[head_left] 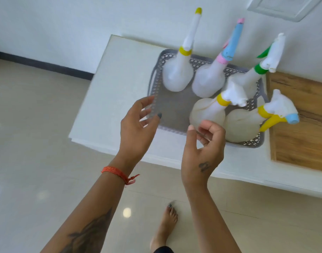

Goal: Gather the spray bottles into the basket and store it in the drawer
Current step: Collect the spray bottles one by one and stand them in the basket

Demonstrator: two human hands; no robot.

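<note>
5 spray bottles (207, 83) standing in grey basket (172, 114) on white counter (109, 99), my left hand (138, 128) hovering fingers spread at basket's near-left corner, my right hand (202, 148) hovering loosely curled at near rim, gripping nothing

Basket (178, 110): grey, lattice-patterned walls. I count five translucent white spray bottles (176, 73); collars yellow, pink, green, yellow, yellow. One head sky blue with a pink tip (234, 41); another has a yellow trigger and blue nozzle (278, 117). Tabletop (120, 84) white, wood-grain brown panel (300, 125) to one side. Left wrist: orange thread band (118, 174) (frayed ends). Floor (38, 134) glossy cream tile.
</note>
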